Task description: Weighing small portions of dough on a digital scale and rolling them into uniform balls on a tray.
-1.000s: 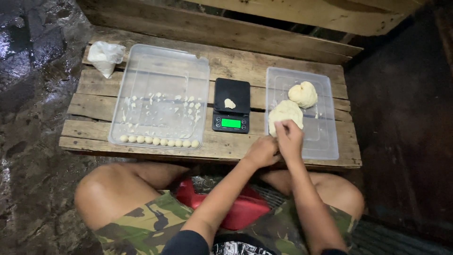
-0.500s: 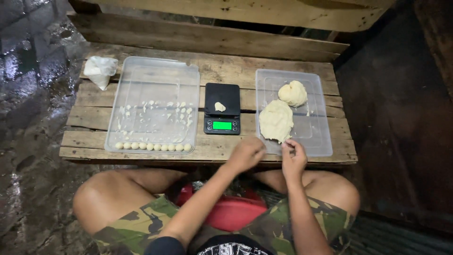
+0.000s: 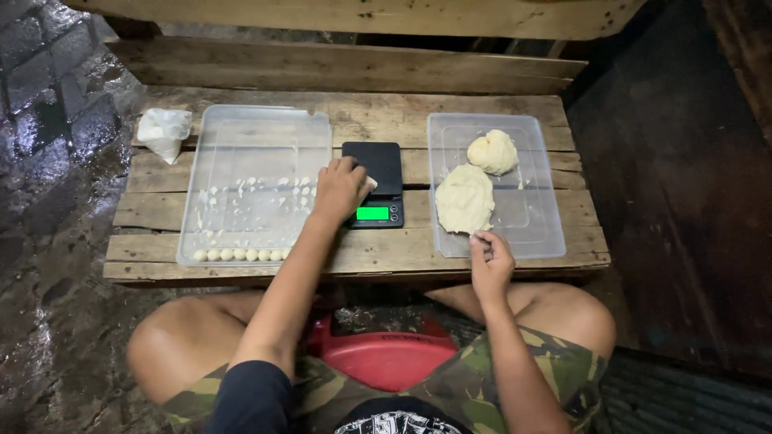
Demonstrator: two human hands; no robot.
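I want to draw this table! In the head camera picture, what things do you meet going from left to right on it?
White plastic bag → big clear tray with little dough balls → black scale with the left hand on it → smaller clear tray holding two dough lumps.

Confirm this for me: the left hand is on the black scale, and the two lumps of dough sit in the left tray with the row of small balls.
Not quite. The head view shows the two dough lumps in the right tray, not the left tray that holds the row of small balls. The left hand is on the black scale, as you say.
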